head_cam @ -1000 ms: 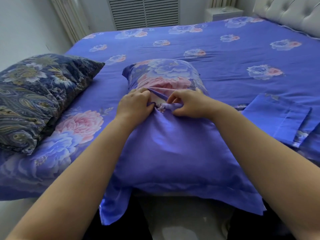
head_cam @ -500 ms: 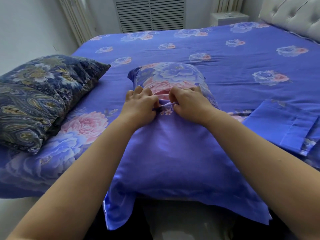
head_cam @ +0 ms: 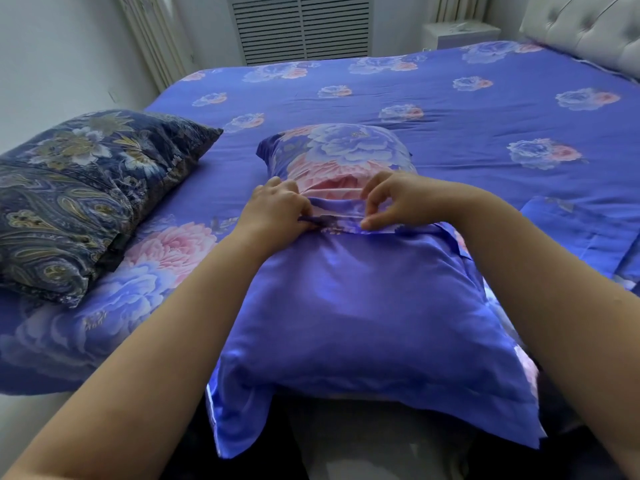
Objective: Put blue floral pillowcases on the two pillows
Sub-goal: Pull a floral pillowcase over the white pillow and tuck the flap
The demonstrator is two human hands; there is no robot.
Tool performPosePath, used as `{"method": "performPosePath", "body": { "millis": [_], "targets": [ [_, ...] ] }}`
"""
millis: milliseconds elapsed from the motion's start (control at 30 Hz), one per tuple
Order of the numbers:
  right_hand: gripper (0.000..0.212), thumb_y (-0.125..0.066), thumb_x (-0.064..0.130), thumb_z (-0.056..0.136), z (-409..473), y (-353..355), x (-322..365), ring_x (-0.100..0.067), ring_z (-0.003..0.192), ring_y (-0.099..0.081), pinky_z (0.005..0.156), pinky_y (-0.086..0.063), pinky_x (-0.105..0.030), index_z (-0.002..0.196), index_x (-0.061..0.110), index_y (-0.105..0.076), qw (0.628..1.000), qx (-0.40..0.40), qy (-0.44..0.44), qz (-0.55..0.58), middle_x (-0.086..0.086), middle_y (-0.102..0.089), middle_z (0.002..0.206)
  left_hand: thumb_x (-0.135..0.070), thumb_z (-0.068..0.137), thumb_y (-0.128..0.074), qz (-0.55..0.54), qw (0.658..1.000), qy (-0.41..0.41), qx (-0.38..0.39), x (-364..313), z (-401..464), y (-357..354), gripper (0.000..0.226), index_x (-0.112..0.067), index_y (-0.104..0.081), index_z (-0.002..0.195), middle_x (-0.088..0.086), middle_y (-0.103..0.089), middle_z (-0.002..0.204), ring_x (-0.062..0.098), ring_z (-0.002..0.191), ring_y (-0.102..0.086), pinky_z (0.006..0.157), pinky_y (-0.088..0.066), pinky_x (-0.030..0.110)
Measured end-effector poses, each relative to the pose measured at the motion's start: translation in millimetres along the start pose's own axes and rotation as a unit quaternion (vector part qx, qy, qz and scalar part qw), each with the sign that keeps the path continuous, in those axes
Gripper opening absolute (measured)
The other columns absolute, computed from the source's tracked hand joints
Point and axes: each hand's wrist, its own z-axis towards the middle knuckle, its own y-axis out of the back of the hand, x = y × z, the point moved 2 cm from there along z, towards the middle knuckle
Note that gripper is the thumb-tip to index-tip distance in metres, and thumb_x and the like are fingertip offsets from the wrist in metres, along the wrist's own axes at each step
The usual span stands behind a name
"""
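Observation:
A pillow lies lengthwise on the bed in front of me inside a blue floral pillowcase (head_cam: 363, 306). Its near half shows plain blue, its far end (head_cam: 339, 150) shows pink and blue flowers. My left hand (head_cam: 277, 209) pinches the folded flap edge of the case at the pillow's middle. My right hand (head_cam: 398, 199) holds the same flap edge a little to the right, thumb and fingers curled on the fabric. A second pillow (head_cam: 79, 192) in a dark navy paisley cover sits at the left. A folded blue pillowcase (head_cam: 581, 233) lies flat at the right.
The bed is covered by a blue floral sheet (head_cam: 415, 98). A padded white headboard (head_cam: 588, 32) stands at the far right, a white nightstand (head_cam: 460, 32) and a louvred wall panel (head_cam: 301, 29) behind the bed. The near bed edge is under the pillow's end.
My hands have spread apart along the flap edge, the right one lifting its fingers. More of the pink flowered fabric shows between them. The pillow has stayed in place.

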Motion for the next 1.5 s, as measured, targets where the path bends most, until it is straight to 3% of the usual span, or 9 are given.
{"method": "performPosePath", "body": {
  "millis": [233, 367, 434, 534, 634, 767, 967, 1101, 1501],
  "targets": [
    [0.021, -0.068, 0.042, 0.081, -20.6, -7.3, -24.4, -0.024, 0.119, -0.039, 0.1, -0.036, -0.039, 0.1, 0.035, -0.062, 0.981, 0.03, -0.076, -0.174, 0.002, -0.043, 0.123, -0.021, 0.082, -0.062, 0.145, 0.984, 0.076, -0.067, 4.3, -5.4, -8.9, 0.013, -0.015, -0.072, 0.088, 0.005, -0.052, 0.107, 0.032, 0.104, -0.043, 0.077, -0.031, 0.039],
    [0.03, -0.059, 0.037, 0.085, -21.1, -12.7, -19.7, -0.028, 0.113, -0.049, 0.08, -0.039, -0.033, 0.113, 0.026, -0.061, 0.952, -0.007, -0.108, -0.286, -0.005, -0.052, 0.12, -0.01, 0.073, -0.067, 0.171, 0.975, 0.11, -0.093, -0.1, -3.5, -13.1, 0.007, -0.012, -0.07, 0.079, 0.008, -0.053, 0.099, 0.031, 0.098, -0.045, 0.075, -0.027, 0.04],
    [0.026, -0.055, 0.031, 0.086, -21.8, -12.2, -19.3, -0.029, 0.11, -0.052, 0.075, -0.04, -0.032, 0.109, 0.023, -0.064, 0.95, -0.064, -0.134, -0.274, -0.006, -0.054, 0.118, -0.008, 0.076, -0.064, 0.166, 0.974, 0.121, -0.093, 1.1, -4.3, -16.2, 0.01, -0.012, -0.067, 0.083, 0.01, -0.05, 0.105, 0.031, 0.103, -0.04, 0.088, -0.029, 0.049],
    [0.028, -0.057, 0.032, 0.084, -21.3, -13.7, -24.0, -0.033, 0.112, -0.048, 0.085, -0.04, -0.038, 0.107, 0.018, -0.065, 0.931, -0.165, -0.165, -0.281, -0.009, -0.053, 0.12, -0.008, 0.078, -0.064, 0.164, 0.976, 0.101, -0.101, 7.0, -5.3, -20.4, 0.014, -0.017, -0.067, 0.088, 0.01, -0.051, 0.115, 0.031, 0.112, -0.035, 0.101, -0.007, 0.073],
    [0.033, -0.056, 0.031, 0.084, -21.0, -27.6, -28.9, -0.035, 0.112, -0.046, 0.086, -0.037, -0.04, 0.111, 0.015, -0.063, 0.919, -0.184, -0.173, -0.302, -0.011, -0.052, 0.124, -0.014, 0.082, -0.063, 0.161, 0.981, 0.073, -0.081, 9.8, -7.2, -21.8, 0.012, -0.019, -0.069, 0.091, 0.007, -0.054, 0.126, 0.032, 0.124, -0.037, 0.099, 0.004, 0.076],
    [0.032, -0.056, 0.037, 0.086, -15.5, -37.1, -23.0, -0.031, 0.129, -0.033, 0.102, -0.026, -0.042, 0.113, 0.022, -0.066, 0.955, -0.174, -0.111, -0.213, -0.003, -0.04, 0.143, -0.015, 0.091, -0.05, 0.153, 0.983, 0.101, -0.023, 6.2, -8.4, -23.5, 0.019, -0.018, -0.068, 0.095, 0.005, -0.042, 0.144, 0.029, 0.138, -0.023, 0.1, 0.009, 0.074],
    [0.039, -0.058, 0.038, 0.086, 16.9, -49.4, -4.6, -0.026, 0.143, -0.015, 0.114, -0.016, -0.051, 0.123, 0.025, -0.058, 0.993, -0.081, -0.067, -0.047, -0.002, -0.02, 0.156, -0.016, 0.092, -0.046, -0.042, 0.979, 0.187, 0.063, 0.1, 2.4, -26.9, 0.036, -0.019, -0.048, 0.127, 0.003, -0.035, 0.144, 0.03, 0.131, -0.029, 0.104, -0.009, 0.072],
    [0.036, -0.057, 0.039, 0.087, 37.7, -51.4, 14.8, -0.023, 0.145, -0.007, 0.113, -0.01, -0.056, 0.12, 0.024, -0.058, 0.995, -0.084, -0.048, -0.024, 0.0, -0.014, 0.158, -0.012, 0.09, -0.046, -0.077, 0.984, 0.162, 0.014, -10.3, -3.2, -29.4, 0.058, -0.031, -0.029, 0.142, -0.002, -0.012, 0.153, 0.028, 0.138, -0.016, 0.107, -0.005, 0.068],
    [0.029, -0.048, 0.047, 0.088, 32.7, -42.7, 12.7, -0.028, 0.145, 0.003, 0.111, 0.007, -0.062, 0.11, 0.029, -0.053, 0.976, -0.006, -0.034, -0.215, 0.0, -0.01, 0.157, -0.045, 0.084, -0.063, -0.022, 0.997, 0.079, 0.018, 8.3, 1.1, -21.7, 0.02, -0.028, -0.065, 0.093, -0.004, -0.021, 0.154, 0.024, 0.144, -0.001, 0.107, 0.006, 0.068]
  ]
}}
